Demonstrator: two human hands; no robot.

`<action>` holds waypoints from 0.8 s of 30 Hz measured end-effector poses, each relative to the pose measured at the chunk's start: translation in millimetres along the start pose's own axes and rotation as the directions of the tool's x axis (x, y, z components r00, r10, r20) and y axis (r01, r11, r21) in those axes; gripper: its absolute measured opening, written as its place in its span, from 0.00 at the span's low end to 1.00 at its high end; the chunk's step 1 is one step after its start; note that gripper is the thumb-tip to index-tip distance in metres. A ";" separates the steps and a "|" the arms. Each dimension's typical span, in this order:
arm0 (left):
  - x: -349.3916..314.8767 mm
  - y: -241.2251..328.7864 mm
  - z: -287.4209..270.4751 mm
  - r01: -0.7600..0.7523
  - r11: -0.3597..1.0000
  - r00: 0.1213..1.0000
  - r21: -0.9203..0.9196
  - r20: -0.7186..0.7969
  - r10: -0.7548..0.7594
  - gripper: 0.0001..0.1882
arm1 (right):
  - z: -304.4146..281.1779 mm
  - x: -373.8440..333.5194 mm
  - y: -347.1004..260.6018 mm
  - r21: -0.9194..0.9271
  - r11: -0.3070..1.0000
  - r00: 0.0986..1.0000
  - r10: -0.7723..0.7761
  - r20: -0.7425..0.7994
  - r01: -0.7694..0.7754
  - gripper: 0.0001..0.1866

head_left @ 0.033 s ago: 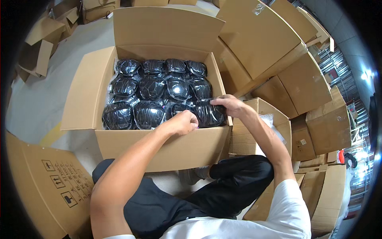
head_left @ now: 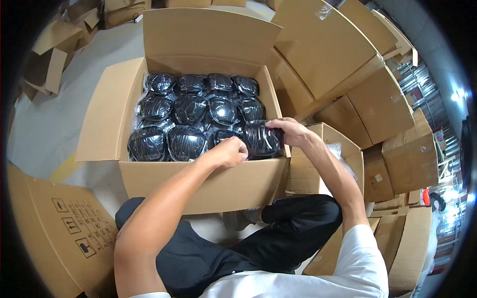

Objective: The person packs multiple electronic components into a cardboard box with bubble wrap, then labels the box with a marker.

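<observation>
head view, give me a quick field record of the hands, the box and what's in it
left hand: fisted at the near row of packs
right hand: fingers on the near-right black pack
open cardboard box: flaps up, filled with glossy black plastic-wrapped packs in rows
surroundings: stacked cardboard cartons at right, flattened carton at left

The black plastic-wrapped packet (head_left: 262,139) is glossy, rounded and crinkled, tilted up at the near right corner of the open cardboard box (head_left: 208,186). It sits between the left hand (head_left: 229,151) and the right hand (head_left: 293,131), both gripping it. More such packets (head_left: 191,109) lie in rows just beyond the hands.
</observation>
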State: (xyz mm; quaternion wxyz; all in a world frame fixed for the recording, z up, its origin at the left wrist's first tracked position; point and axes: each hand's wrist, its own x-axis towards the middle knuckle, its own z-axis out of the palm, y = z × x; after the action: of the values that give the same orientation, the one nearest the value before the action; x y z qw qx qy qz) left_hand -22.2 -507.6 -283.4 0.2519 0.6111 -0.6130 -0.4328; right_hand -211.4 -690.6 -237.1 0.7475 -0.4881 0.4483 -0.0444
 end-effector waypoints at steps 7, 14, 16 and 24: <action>21.9 1.5 -18.3 0.132 0.991 0.987 -0.028 -0.092 -0.134 0.10 | 15.0 23.7 23.0 0.275 0.959 0.996 0.057 0.068 -0.073 0.17; 20.7 4.9 1.7 0.094 0.994 0.990 0.061 -0.115 -0.087 0.15 | -1.2 10.3 11.5 -0.319 0.948 0.994 -0.054 -0.100 0.020 0.18; 20.8 10.5 1.4 0.096 0.988 0.991 0.122 -0.102 -0.084 0.18 | -7.9 11.7 9.4 -0.739 0.667 0.956 -0.267 -0.117 0.096 0.18; 11.4 15.1 -30.3 -0.084 0.994 0.970 0.077 0.235 0.064 0.26 | -5.2 7.1 14.0 -0.881 0.388 0.854 -0.519 0.033 0.270 0.17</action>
State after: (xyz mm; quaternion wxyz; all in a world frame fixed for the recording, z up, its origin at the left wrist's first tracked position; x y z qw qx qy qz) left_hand -6.2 -527.3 -258.2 0.1677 0.5434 -0.6786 -0.4648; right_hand -216.1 -690.5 -252.9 0.3056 -0.8767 0.3677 -0.0526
